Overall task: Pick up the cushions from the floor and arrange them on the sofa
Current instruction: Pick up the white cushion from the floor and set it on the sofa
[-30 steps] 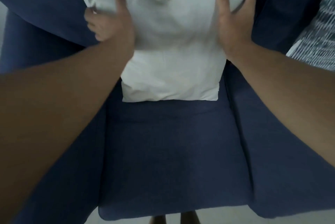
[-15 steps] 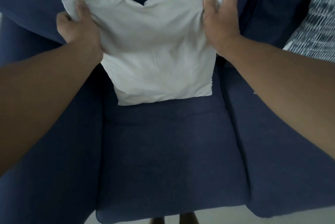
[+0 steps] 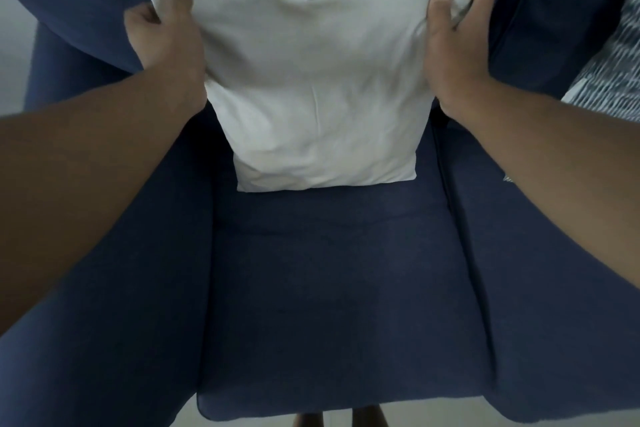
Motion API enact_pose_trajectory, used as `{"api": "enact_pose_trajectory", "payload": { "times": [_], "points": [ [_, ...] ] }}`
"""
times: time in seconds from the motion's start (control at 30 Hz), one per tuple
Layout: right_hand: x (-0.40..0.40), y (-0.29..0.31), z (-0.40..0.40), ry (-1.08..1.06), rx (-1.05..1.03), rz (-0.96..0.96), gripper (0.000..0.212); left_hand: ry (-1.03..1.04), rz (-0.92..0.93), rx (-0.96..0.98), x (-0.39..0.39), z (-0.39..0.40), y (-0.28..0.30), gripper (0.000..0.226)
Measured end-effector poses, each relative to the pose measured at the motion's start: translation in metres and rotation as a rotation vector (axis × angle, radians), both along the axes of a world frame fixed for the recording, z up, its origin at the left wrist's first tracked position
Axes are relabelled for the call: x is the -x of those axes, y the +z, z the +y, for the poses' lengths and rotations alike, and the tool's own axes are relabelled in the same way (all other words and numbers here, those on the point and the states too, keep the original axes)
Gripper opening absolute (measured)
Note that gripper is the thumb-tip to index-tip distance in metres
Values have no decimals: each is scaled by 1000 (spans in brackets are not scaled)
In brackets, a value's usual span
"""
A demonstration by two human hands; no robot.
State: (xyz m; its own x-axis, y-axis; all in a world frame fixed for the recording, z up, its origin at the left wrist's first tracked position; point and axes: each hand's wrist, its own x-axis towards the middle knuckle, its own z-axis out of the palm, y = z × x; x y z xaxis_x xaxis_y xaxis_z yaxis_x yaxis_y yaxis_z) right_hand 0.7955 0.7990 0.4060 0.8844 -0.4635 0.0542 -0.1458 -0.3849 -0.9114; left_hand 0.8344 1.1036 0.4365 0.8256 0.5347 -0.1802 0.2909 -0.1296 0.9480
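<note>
A plain white cushion (image 3: 318,87) stands upright on the middle seat of the dark blue sofa (image 3: 332,288), leaning against the backrest. My left hand (image 3: 169,35) pinches its upper left corner. My right hand (image 3: 453,42) pinches its upper right corner. The cushion's bottom edge rests on the seat.
A patterned black-and-white cushion (image 3: 609,70) sits on the sofa at the far right edge. Pale floor (image 3: 263,421) shows below the sofa's front edge, with my feet (image 3: 367,419) just under it. A light wall strip is at the far left.
Both hands have shifted outward to the cushion's top corners and pulled them apart. The cushion now stands straighter and wider against the backrest.
</note>
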Motion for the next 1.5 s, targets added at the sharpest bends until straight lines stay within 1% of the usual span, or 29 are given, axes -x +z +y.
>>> {"api": "enact_pose_trajectory", "payload": {
  "times": [0.03, 0.07, 0.1, 0.13, 0.17, 0.23, 0.3, 0.37, 0.43, 0.47, 0.53, 0.6, 0.63, 0.67, 0.73, 0.8, 0.87, 0.93, 1.0, 1.07, 1.1, 1.17, 1.23, 1.27, 1.3, 1.33, 1.4, 1.43, 1.5],
  "points": [
    [3, 0, 1, -7, -21, 2, 26, -22, 26, 40, 1, 0, 0, 34],
    [7, 2, 2, -10, -34, -3, 36, -2, 45, 28, 0, -1, -3, 36],
    [11, 3, 4, -9, -34, -9, 47, 7, 43, -47, 5, -4, -4, 39],
    [16, 2, 6, -3, -19, -4, 57, 15, 3, -141, 11, -7, -4, 43],
    [22, -2, 8, -2, 7, 19, 66, 15, -43, -278, 18, -8, -4, 48],
    [42, -16, 12, -20, 83, 99, 76, -66, -118, -562, 36, -12, -14, 61],
    [70, -34, 18, -51, 201, 157, 78, -266, -186, -754, 60, -21, -27, 66],
    [95, -48, 23, -53, 368, 144, 79, -519, -236, -903, 84, -32, -42, 67],
    [107, -54, 28, 12, 552, 56, 77, -743, -284, -1039, 100, -47, -48, 65],
    [106, -53, 30, 77, 667, -13, 73, -825, -317, -1119, 105, -56, -50, 65],
    [92, -45, 36, 221, 900, -163, 65, -922, -347, -1291, 104, -77, -45, 65],
    [66, -34, 42, 280, 1043, -250, 60, -913, -305, -1391, 90, -94, -39, 65],
    [53, -28, 43, 281, 1089, -254, 59, -890, -260, -1418, 79, -99, -36, 65],
    [41, -22, 43, 288, 1131, -230, 60, -879, -211, -1433, 68, -101, -33, 65],
    [23, -9, 33, 340, 1194, -116, 65, -898, -139, -1457, 48, -97, -28, 66],
    [14, 2, 15, 338, 1166, 7, 66, -902, -80, -1478, 31, -86, -22, 68],
    [11, 8, -2, 291, 1078, 93, 63, -869, -14, -1488, 17, -69, -17, 69],
    [13, 10, -16, 294, 1036, 139, 61, -819, 28, -1506, 8, -48, -14, 65],
    [18, 8, -29, 255, 1029, 159, 61, -705, 49, -1536, 7, -25, -13, 61],
    [26, 2, -43, 122, 943, 200, 64, -524, 69, -1477, 14, -5, -14, 62],
    [33, -3, -48, 65, 868, 238, 66, -434, 80, -1388, 20, 2, -17, 63],
    [54, -19, -53, -4, 736, 333, 70, -268, 52, -1132, 38, 10, -27, 66],
    [81, -45, -55, -9, 619, 437, 66, -135, -13, -812, 60, 11, -44, 64],
    [94, -56, -54, 12, 543, 497, 63, -95, -17, -645, 71, 10, -53, 59],
    [105, -65, -51, 42, 451, 558, 60, -66, 24, -486, 80, 8, -64, 54],
    [114, -73, -46, 74, 342, 609, 56, -46, 111, -334, 87, 5, -73, 51],
    [122, -83, -32, 132, 108, 679, 51, -29, 298, -49, 92, 1, -90, 58],
    [121, -87, -26, 152, 6, 704, 52, -43, 366, 46, 89, 1, -98, 63],
    [114, -96, -12, 136, -161, 779, 56, -90, 431, 140, 84, 3, -108, 69]
  ]
}}
